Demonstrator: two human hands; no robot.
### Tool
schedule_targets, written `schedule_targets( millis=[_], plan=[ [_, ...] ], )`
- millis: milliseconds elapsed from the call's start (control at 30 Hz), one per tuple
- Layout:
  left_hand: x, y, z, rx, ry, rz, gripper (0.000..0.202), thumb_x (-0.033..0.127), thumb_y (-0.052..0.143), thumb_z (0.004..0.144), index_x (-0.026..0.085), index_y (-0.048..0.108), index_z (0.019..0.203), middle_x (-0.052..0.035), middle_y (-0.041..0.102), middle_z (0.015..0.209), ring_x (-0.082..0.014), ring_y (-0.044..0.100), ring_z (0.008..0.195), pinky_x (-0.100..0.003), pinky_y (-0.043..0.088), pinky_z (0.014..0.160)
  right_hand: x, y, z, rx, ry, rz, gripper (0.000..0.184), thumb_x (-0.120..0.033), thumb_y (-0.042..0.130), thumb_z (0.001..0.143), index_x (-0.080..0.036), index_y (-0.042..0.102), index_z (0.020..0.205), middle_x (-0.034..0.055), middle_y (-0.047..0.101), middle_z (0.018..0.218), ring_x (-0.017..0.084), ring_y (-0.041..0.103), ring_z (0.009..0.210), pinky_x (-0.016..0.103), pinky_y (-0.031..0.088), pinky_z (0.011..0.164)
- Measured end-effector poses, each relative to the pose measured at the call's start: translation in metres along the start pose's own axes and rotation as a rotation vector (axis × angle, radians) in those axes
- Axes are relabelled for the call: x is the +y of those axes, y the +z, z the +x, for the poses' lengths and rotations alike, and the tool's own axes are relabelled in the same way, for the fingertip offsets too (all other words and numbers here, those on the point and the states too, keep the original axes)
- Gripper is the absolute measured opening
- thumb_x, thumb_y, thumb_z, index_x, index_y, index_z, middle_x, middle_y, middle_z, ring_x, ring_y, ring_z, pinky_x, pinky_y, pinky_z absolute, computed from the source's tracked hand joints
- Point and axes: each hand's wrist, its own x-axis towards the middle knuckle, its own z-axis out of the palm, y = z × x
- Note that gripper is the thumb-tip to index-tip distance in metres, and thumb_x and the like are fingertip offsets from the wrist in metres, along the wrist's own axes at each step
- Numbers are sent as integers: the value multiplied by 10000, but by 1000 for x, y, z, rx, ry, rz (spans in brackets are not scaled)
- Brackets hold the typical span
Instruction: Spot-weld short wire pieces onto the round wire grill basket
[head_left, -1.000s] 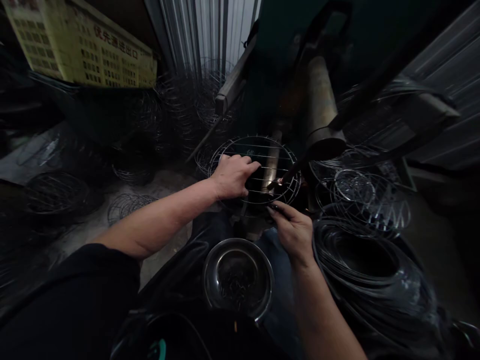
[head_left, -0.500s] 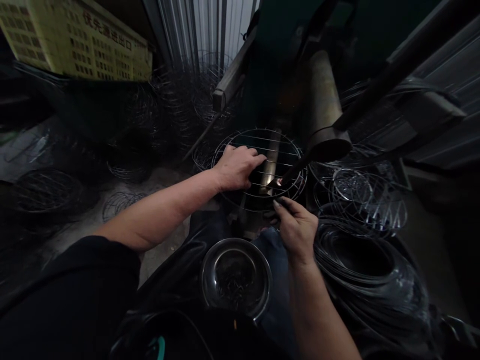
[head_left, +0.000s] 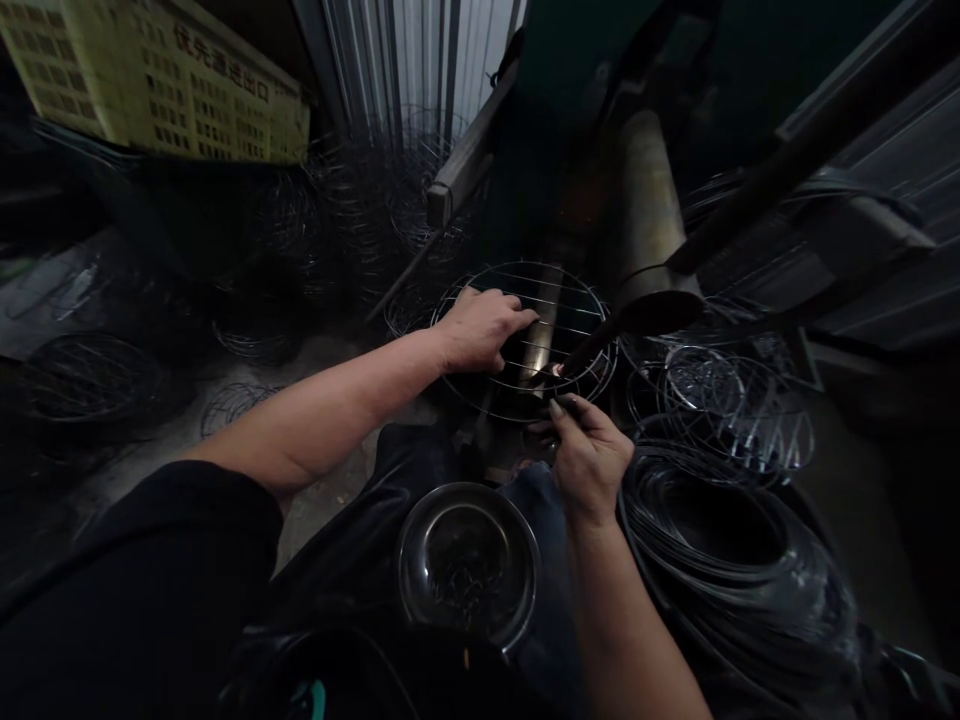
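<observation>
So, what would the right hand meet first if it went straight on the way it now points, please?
The right hand would probably meet the lower rim of the round black wire frame, though depth is unclear.

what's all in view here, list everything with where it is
round wire rack: 1, dark metal, centre
steel bowl: 1, silver, lower centre, small dark bits inside
wire coil: 1, black, lower right
wire frames: many, dark, piled behind the rack
metal cylinder: 1, dull tan, right of centre
printed notice: 1, yellow, upper left
corrugated metal sheeting: 1, pale grey, top centre
left hand: 1, on the rack
right hand: 1, pinching something small and dark, below the rack
</observation>
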Motion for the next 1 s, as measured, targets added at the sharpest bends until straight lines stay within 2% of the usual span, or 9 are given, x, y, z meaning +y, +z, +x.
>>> schedule_targets(
  millis=[233,433,700,933,1000],
  plan=[
    [-3,-4,10,-50,5,-26,692,242,654,685,230,495,1358,-104,582,1214,-312,501,1133,-425,362,910,-3,2,6,16,-43,-36,261,-340,742,678,-145,701,846,-5,649,598,127,610,457,203,448,416],
    [-5,-7,18,-93,-3,-39,690,245,672,668,252,503,1337,-86,570,1237,-303,497,1152,-443,365,951,-7,5,11,32,-14,-19,274,-333,748,651,-140,699,839,5,667,641,122,610,447,193,433,393],
    [-9,-5,23,-117,20,-55,675,251,668,661,253,531,1322,-90,579,1211,-314,503,1146,-461,371,961,-7,6,13,32,-5,-18,269,-341,736,657,-140,691,829,-8,643,599,122,598,434,194,417,387],
    [-9,-5,22,-91,20,-59,685,264,670,664,267,531,1334,-81,595,1193,-310,507,1153,-455,368,972,-3,5,14,9,-26,20,244,-333,755,653,-141,690,789,-9,651,624,122,607,438,209,457,410],
    [-11,-6,20,-76,14,-56,726,305,691,659,263,510,1361,-86,595,1226,-323,498,1174,-466,364,978,-4,-1,10,56,-50,14,267,-340,769,654,-142,703,821,4,672,662,142,640,480,219,476,421]
  ],
)
